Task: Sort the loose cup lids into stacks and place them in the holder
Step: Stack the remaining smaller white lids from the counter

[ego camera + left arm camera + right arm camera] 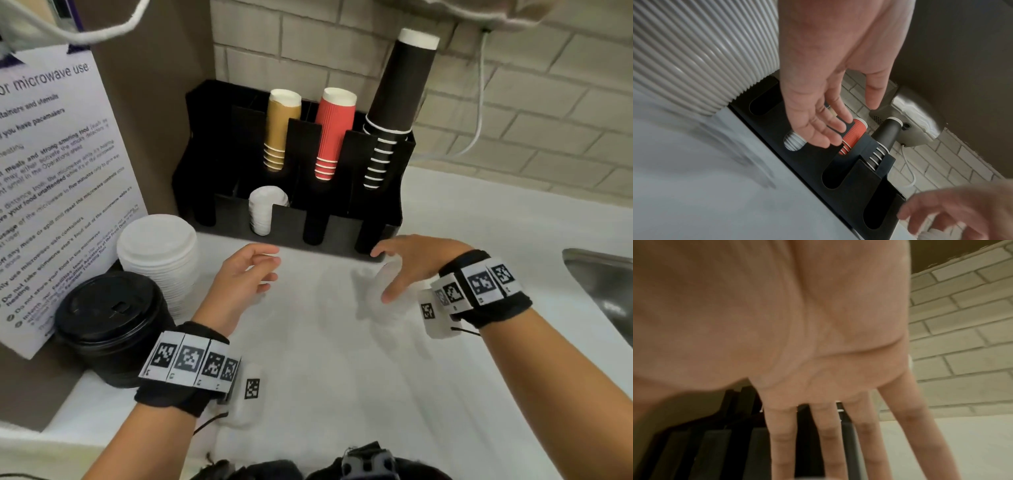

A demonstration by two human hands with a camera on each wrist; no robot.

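Both hands are empty. Her left hand [245, 277] hovers with fingers loosely spread and thumb apart, and her right hand [407, 265] is flat-fingered and splayed, palm down, low over the white counter [342, 359] just in front of the black holder [287, 226]. Under the right palm there is a pale blur that could be a clear lid, but I can't tell for sure.

Lids that I can name: a small stack of white lids [263, 212] already sits in the holder's front slot, at about twelve o'clock from the left hand. A tall stack of larger white lids [159, 253] stands on the counter at about nine o'clock from the same hand, and a stack of black lids [109, 325] sits touching it at roughly seven o'clock. Behind, the holder carries tan cups [279, 130], red cups [330, 133] and a tall column of black cups [394, 109].

My guess is that one of the two counter stacks goes in next. The tall white one looks wide for those front slots, and gripped only near its top it could split and scatter. The left forearm, swinging across, could also knock the black stack beside it.
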